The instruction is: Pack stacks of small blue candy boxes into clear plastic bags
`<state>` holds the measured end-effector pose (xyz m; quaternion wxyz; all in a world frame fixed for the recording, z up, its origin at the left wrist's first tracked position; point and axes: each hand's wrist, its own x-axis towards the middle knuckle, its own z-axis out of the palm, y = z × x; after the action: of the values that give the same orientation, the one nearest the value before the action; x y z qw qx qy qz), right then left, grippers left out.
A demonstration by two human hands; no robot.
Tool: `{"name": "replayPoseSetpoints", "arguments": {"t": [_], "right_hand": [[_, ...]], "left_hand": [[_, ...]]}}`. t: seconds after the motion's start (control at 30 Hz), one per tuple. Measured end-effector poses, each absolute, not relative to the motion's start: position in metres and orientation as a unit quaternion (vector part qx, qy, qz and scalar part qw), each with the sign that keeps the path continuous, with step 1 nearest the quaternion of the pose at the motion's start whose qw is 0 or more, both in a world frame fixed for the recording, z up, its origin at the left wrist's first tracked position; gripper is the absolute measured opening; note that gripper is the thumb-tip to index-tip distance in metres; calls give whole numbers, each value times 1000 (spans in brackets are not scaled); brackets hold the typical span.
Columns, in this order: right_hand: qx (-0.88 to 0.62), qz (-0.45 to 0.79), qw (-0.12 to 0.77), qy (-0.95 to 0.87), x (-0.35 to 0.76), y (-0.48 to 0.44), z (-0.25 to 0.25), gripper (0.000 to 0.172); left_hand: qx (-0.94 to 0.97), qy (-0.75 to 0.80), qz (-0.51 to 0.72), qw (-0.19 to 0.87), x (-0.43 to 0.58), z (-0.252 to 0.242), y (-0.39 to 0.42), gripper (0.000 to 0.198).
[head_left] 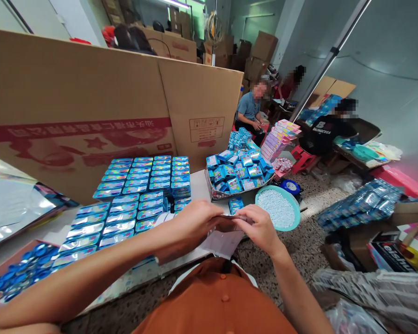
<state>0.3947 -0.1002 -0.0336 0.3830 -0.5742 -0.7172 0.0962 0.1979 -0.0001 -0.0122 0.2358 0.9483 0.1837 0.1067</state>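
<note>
My left hand [197,221] and my right hand [259,228] meet in front of my chest, both pinched on a small flat packet [230,224] held between them. A pale sheet [225,243] hangs under the packet. Just beyond my right hand sits a teal bowl [295,211] filled with small white pellets. Rows of small blue packaged boxes [139,199] lie on the white table to the left of my hands.
A tall cardboard wall [90,93] stands behind the table. A tray of loose blue boxes [238,174] sits ahead. Blue caps [21,273] fill a tray at the near left. Three people sit working at the far right. Bagged goods and cartons [365,204] crowd the floor on the right.
</note>
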Motion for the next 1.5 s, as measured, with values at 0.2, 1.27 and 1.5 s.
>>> {"name": "replayPoseSetpoints", "arguments": {"t": [0.2,1.27,1.5], "right_hand": [[-571,75,389,-719,394,-99,-34,9],[-511,-197,353,-758,385,-98,-48,37],[-502,-217,341,-765,382,-100,-49,37]], "left_hand": [[948,195,122,218,200,-8,-2,24],[911,218,101,335,194,-1,5,37],[897,229,96,365,194,5,3,36]]}}
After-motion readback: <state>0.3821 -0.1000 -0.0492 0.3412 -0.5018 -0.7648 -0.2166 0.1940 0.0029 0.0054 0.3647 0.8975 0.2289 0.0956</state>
